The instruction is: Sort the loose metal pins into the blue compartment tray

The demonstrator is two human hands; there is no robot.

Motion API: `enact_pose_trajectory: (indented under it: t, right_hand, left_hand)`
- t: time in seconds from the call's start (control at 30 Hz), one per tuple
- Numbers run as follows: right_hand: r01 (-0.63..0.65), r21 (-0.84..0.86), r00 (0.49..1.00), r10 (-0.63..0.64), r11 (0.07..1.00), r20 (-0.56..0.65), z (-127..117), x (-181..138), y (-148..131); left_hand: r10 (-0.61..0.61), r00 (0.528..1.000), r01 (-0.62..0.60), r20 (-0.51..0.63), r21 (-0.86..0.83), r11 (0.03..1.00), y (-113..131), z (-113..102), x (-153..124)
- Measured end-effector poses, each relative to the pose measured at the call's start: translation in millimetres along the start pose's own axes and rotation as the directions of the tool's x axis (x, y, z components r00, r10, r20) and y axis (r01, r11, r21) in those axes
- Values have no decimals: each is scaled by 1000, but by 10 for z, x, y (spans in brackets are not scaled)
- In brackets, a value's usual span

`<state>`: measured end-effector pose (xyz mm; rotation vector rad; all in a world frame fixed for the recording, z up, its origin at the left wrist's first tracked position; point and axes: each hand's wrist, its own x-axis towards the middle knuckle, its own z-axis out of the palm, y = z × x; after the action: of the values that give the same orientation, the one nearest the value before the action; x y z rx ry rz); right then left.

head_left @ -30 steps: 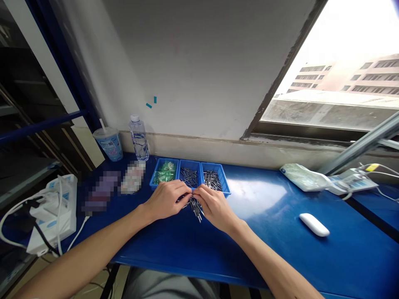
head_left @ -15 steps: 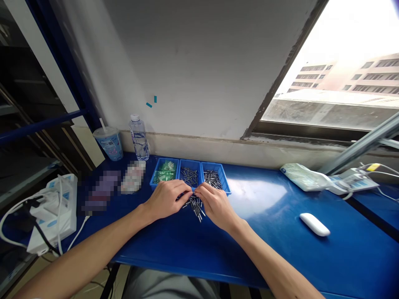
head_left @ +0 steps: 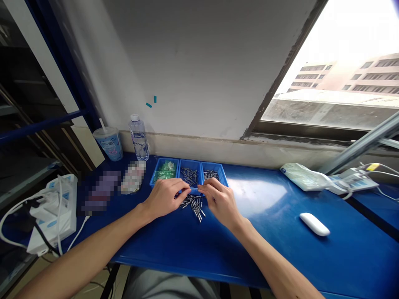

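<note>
My left hand [head_left: 169,195] is closed in a pinch just in front of the blue bins, thumb against fingertips. My right hand [head_left: 222,202] also pinches, its fingertips a short gap from the left ones. Whatever either pinch holds is too small to make out. Below the fingertips, a loose pile of thin metal pins [head_left: 195,208] lies on the blue table. Behind the hands stand three joined blue bins: the left bin [head_left: 151,181] has green clear packets, the middle bin [head_left: 190,163] dark thin pins, the right bin [head_left: 222,174] more metal pins, partly hidden by my right hand.
At the back left stand a water bottle [head_left: 139,139] and a lidded cup [head_left: 109,143]. A power strip [head_left: 52,214] with cables lies far left. On the right are a white oval case [head_left: 314,224], a plastic packet [head_left: 304,177] and another power strip [head_left: 355,181].
My fingertips were together over the pile; now a small gap separates them. My right hand has shifted slightly right and up, covering more of the right bin. The pile looks much the same.
</note>
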<state>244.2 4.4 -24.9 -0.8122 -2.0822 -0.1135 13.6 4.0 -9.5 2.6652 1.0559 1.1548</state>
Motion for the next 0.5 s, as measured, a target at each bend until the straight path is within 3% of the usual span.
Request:
enact_pose_trajectory:
  t: [0.2, 0.3, 0.4, 0.5]
  right_hand:
    - [-53, -2, 997, 52, 999, -61, -35, 0, 55]
    - [-121, 15, 983, 122, 993, -134, -56, 8, 62]
    - [-216, 33, 953, 218, 976, -212, -68, 23, 57]
    - [-327, 30, 913, 324, 945, -250, -62, 29, 80]
  left_hand:
    - [-10, 999, 11, 44, -30, 999, -24, 9, -18]
    - [-6, 981, 9, 192, -16, 1000, -12, -10, -19]
    - [29, 924, -42, 381, 25, 999, 15, -40, -6]
    - [44, 873, -91, 487, 73, 993, 34, -63, 8]
